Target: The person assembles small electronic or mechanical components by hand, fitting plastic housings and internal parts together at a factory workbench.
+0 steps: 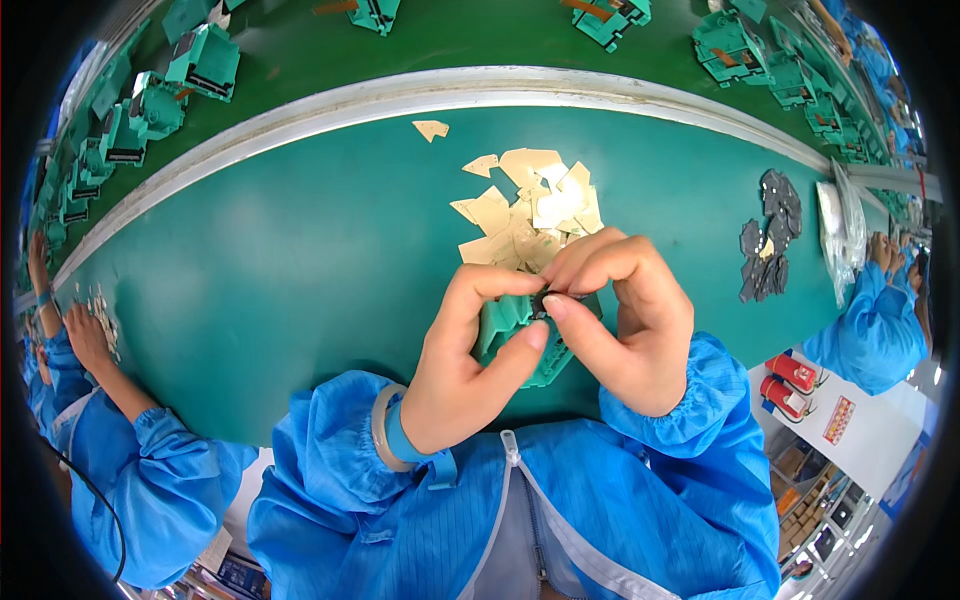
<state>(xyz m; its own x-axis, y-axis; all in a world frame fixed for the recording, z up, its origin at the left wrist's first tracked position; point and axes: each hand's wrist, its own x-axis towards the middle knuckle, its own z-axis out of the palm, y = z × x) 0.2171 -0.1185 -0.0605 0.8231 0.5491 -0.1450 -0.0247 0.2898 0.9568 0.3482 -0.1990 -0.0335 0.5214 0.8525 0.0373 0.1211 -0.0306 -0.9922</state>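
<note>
My left hand [460,365] and my right hand [635,325] meet over the table in front of my chest. Between their fingertips is a small black part [542,304], its shape mostly covered. Thumb and forefinger of each hand close in on it from either side. Right beneath is a green plastic housing [503,318], partly hidden by both hands; a ribbed side of it shows between them. Just beyond my fingers lies a heap of flat cream-coloured pieces [490,213]. A wrist strap [400,435] circles my left wrist.
On the right are a pile of black flat pieces [777,230] and a clear plastic bag [845,225]. Past a metal rail [480,78], green housings [205,62] stand on a green belt. Co-workers in blue [150,480] sit at both sides. Red fire extinguishers [785,398] stand at lower right.
</note>
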